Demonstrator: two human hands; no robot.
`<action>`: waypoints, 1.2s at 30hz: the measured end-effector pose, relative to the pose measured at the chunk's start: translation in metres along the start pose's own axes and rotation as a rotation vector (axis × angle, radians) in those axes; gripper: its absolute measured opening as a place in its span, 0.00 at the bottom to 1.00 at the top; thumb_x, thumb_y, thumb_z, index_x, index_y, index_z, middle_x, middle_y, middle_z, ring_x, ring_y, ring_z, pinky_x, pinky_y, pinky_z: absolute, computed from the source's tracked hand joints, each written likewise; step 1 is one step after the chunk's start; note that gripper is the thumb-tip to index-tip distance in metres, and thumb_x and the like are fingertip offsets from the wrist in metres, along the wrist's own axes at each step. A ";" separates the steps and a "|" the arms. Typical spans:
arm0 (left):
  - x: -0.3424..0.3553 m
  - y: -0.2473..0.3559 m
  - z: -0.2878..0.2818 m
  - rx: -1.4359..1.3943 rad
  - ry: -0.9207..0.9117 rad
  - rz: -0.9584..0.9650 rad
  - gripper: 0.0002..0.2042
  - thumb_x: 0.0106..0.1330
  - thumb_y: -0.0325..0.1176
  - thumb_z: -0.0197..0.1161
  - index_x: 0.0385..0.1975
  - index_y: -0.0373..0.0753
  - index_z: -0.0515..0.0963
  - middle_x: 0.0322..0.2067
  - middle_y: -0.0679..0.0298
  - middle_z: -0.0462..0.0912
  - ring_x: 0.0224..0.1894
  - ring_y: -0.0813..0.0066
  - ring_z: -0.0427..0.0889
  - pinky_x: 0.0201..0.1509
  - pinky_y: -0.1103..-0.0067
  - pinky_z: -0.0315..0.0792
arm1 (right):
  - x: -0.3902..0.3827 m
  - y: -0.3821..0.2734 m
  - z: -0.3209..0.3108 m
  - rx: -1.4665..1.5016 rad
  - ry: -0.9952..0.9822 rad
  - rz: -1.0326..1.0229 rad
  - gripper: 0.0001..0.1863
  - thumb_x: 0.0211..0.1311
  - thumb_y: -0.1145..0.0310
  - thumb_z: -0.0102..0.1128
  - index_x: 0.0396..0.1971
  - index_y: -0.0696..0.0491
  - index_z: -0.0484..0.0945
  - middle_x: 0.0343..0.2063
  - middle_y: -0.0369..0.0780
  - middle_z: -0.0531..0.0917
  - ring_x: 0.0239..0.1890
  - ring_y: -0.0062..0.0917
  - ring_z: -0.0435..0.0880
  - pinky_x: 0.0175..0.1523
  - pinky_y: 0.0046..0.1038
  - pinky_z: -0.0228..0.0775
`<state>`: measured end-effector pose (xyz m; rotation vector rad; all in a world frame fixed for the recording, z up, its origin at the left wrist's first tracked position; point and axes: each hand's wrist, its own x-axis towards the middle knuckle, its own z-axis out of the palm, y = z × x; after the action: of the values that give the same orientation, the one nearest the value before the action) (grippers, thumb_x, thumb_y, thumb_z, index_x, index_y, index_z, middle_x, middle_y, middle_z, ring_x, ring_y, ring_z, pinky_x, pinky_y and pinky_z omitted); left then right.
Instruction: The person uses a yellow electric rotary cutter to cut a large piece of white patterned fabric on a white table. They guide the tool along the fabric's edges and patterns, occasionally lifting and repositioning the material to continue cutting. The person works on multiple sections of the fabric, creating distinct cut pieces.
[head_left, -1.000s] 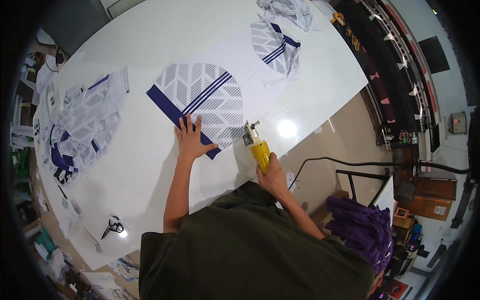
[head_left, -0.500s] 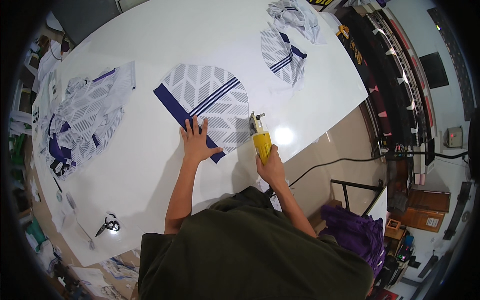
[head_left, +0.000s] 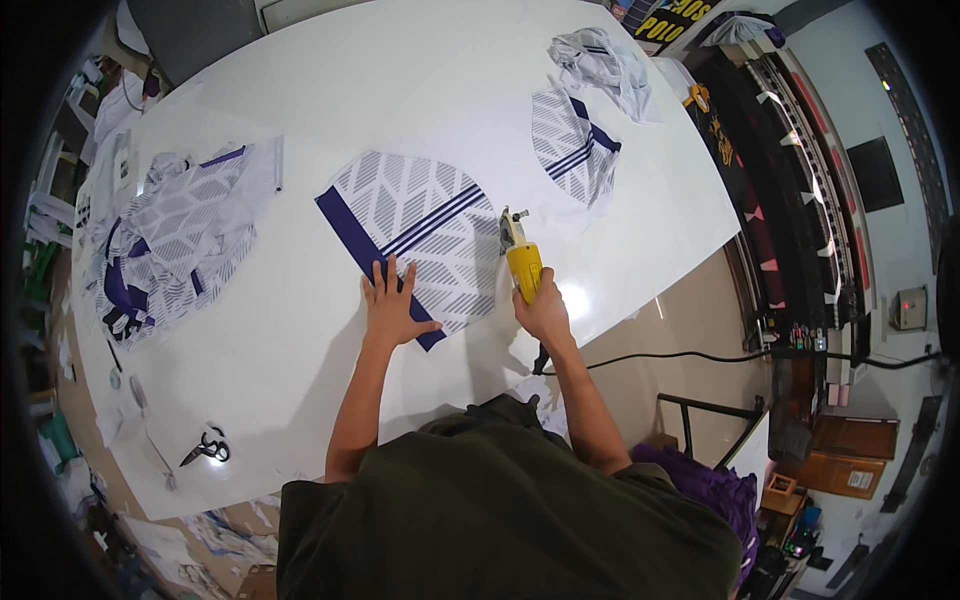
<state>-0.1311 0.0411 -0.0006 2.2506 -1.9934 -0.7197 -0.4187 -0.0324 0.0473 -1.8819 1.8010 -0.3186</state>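
On the white table (head_left: pixel 420 95) lies a patterned grey-and-white fabric piece (head_left: pixel 450 255) with a curved far edge, navy stripes and a navy band along its near-left side. My left hand (head_left: pixel 392 312) presses flat on its lower left part, fingers spread over the band. My right hand (head_left: pixel 543 308) is wrapped round the yellow body of a handheld electric fabric cutter (head_left: pixel 524 268). The cutter's metal head stands at the right edge of the piece, beside its curve. A black cord runs from it to the right; the blade's contact with the cloth is too small to make out.
A smaller matching fabric piece (head_left: pixel 565 140) and a crumpled white cloth (head_left: pixel 605 70) lie at the far right. Heaped patterned fabric (head_left: pixel 190 235) covers the left side, with black scissors (head_left: pixel 207 448) nearer me. Purple cloth (head_left: pixel 705 495) is piled beyond the table, lower right.
My right hand and the cutter have moved farther along the fabric's right edge, away from me. My left hand stays on the band. The whole view has shifted slightly.
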 end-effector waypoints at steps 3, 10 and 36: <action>-0.001 0.002 -0.003 -0.021 0.000 -0.005 0.67 0.39 0.73 0.76 0.80 0.49 0.51 0.81 0.47 0.38 0.81 0.37 0.30 0.79 0.42 0.26 | 0.023 0.003 -0.007 -0.013 -0.025 -0.036 0.28 0.63 0.59 0.64 0.52 0.61 0.62 0.37 0.61 0.82 0.39 0.58 0.85 0.44 0.52 0.79; -0.001 0.006 -0.005 -0.060 0.025 -0.021 0.66 0.37 0.70 0.78 0.80 0.49 0.54 0.81 0.49 0.39 0.81 0.40 0.30 0.80 0.44 0.25 | 0.073 0.005 -0.027 -0.058 -0.105 -0.113 0.29 0.62 0.59 0.65 0.53 0.60 0.63 0.39 0.60 0.82 0.40 0.56 0.85 0.45 0.51 0.79; 0.008 0.054 -0.004 -0.147 0.165 -0.419 0.63 0.43 0.69 0.77 0.78 0.42 0.55 0.80 0.45 0.41 0.81 0.39 0.33 0.79 0.42 0.28 | 0.252 -0.015 -0.055 -0.199 -0.426 -0.541 0.29 0.61 0.59 0.66 0.53 0.57 0.63 0.39 0.56 0.82 0.42 0.54 0.86 0.45 0.50 0.80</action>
<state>-0.1795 0.0236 0.0185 2.5650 -1.3644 -0.6544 -0.4102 -0.2901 0.0563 -2.3447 1.0622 0.0851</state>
